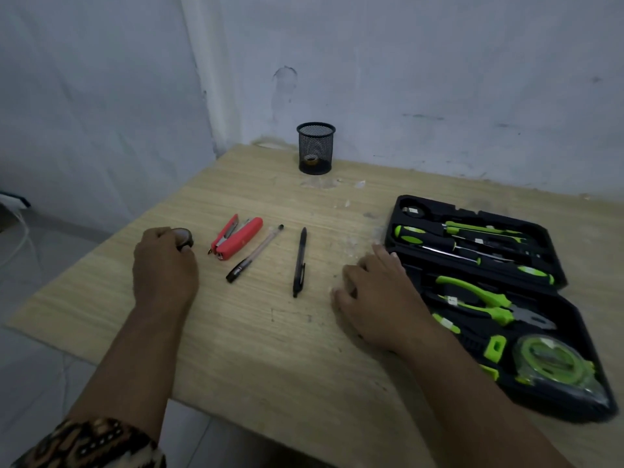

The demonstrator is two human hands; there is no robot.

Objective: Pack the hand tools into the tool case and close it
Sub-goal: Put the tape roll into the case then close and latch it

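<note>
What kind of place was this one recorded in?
Likely a home desk in a room corner: a wooden table against a scuffed white wall, a mesh pen holder, a red stapler, and an open tool case.

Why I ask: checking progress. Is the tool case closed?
No, the tool case lies open on the table, with pliers and screwdrivers showing inside.

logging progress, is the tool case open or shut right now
Open. The tool case lies spread flat, both halves facing up, with screwdrivers, pliers and a tape measure showing in their slots.
</note>
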